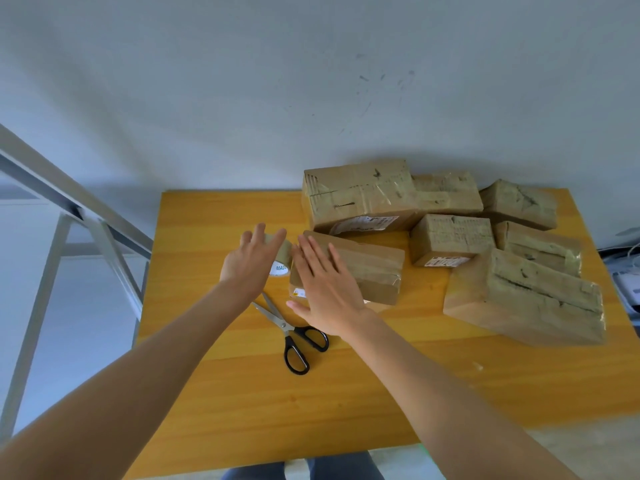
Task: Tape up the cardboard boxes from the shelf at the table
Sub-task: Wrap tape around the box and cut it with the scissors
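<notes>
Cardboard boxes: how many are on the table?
7 boxes: one under the right hand, three at the back, two mid-right, one large at front right. None seems hidden.

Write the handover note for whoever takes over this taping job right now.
Hands: left grip open, fingers spread over the tape roll; right grip open, flat over the left end of the near box. Contact is unclear for both.
Things: scissors lie on the table in front of that box; six more boxes sit to the right and behind it.
Done: those six look taped over.
Left: probably take the roll and tape the near box; whether its seam is already sealed I cannot tell.
</notes>
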Demonstrator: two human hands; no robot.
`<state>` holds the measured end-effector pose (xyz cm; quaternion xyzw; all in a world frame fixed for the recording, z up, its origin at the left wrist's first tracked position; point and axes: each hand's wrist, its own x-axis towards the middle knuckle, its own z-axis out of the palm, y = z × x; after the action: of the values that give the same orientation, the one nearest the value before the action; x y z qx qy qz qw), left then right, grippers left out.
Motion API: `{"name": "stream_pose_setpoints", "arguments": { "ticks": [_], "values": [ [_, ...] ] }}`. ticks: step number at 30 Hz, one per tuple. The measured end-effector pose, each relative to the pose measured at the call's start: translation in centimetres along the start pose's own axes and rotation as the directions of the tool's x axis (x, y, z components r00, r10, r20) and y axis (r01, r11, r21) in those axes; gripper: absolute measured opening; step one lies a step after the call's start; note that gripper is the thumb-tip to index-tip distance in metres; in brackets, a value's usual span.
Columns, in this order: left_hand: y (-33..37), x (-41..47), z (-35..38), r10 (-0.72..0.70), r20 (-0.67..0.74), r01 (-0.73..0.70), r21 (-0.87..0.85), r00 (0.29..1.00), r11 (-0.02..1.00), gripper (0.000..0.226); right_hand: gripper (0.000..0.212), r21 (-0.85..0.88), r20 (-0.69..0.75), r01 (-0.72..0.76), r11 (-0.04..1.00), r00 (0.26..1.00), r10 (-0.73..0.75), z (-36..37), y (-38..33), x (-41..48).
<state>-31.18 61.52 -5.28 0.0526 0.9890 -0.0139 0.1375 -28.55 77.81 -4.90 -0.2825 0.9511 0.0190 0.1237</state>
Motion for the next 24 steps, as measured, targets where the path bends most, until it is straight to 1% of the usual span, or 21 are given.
{"name": "stream_pose_setpoints", "arguments": {
  "ticks": [2, 6, 9, 11, 13, 15, 17, 19, 20, 21, 22, 24],
  "values": [
    [-0.4, -0.1, -0.1, 0.013, 0.002, -0.013, -0.034, 1.000, 0.999, 0.091, 0.093, -0.031, 0.011, -0.007, 1.000, 1.000, 0.008, -0.4, -0.3, 0.8],
    [-1.2, -0.7, -0.3, 0.008, 0.000, -0.008, -0.060, 1.000, 0.998, 0.098, 0.108, -0.013, 0.045, -0.087, 0.996, 0.995, 0.088, -2.1, -0.2, 2.5],
    [-1.9, -1.1, -0.7, 0.020, -0.025, -0.021, -0.039, 0.999, 0.999, 0.100, 0.108, -0.075, 0.046, -0.051, 0.996, 0.997, 0.055, -3.0, -0.7, 2.7],
    [-2.4, -1.6, -1.0, 0.045, -0.053, -0.046, -0.009, 0.998, 0.999, 0.099, 0.106, -0.085, 0.035, -0.043, 0.995, 0.998, 0.046, -3.3, -1.2, 2.3],
    [-2.7, -2.3, -1.3, 0.057, -0.079, -0.058, -0.015, 0.995, 0.998, 0.097, 0.103, -0.069, 0.004, -0.042, 0.997, 0.999, 0.043, -3.7, -1.6, 1.9],
    [-3.1, -2.9, -1.7, 0.058, -0.130, -0.066, -0.063, 0.990, 0.996, 0.094, 0.100, -0.022, -0.060, -0.040, 0.999, 0.997, 0.039, -4.5, -1.7, 1.6],
    [-3.6, -3.4, -2.3, 0.065, -0.277, -0.113, -0.162, 0.959, 0.980, 0.091, 0.101, 0.033, -0.123, -0.024, 0.999, 0.992, 0.027, -5.7, -1.7, 1.4],
    [-4.2, -3.8, -3.1, 0.035, -0.448, -0.178, -0.280, 0.893, 0.943, 0.089, 0.105, 0.105, -0.161, -0.011, 0.994, 0.987, 0.028, -7.1, -1.6, 1.1],
    [-4.4, -3.8, -3.6, -0.009, -0.515, -0.199, -0.348, 0.857, 0.916, 0.085, 0.105, 0.164, -0.175, -0.013, 0.986, 0.984, 0.042, -7.7, -1.4, 0.9],
    [-4.4, -3.8, -4.2, -0.073, -0.544, -0.206, -0.434, 0.836, 0.877, 0.081, 0.105, 0.238, -0.182, -0.019, 0.971, 0.981, 0.064, -8.2, -1.2, 0.7],
    [-4.2, -3.8, -4.9, -0.153, -0.530, -0.195, -0.542, 0.834, 0.817, 0.076, 0.105, 0.321, -0.183, -0.030, 0.947, 0.979, 0.093, -8.4, -1.0, 0.6],
    [-3.7, -3.8, -6.4, -0.295, -0.402, -0.131, -0.754, 0.867, 0.644, 0.065, 0.104, 0.477, -0.179, -0.048, 0.878, 0.972, 0.150, -8.4, -0.5, 0.1]
  ]
}}
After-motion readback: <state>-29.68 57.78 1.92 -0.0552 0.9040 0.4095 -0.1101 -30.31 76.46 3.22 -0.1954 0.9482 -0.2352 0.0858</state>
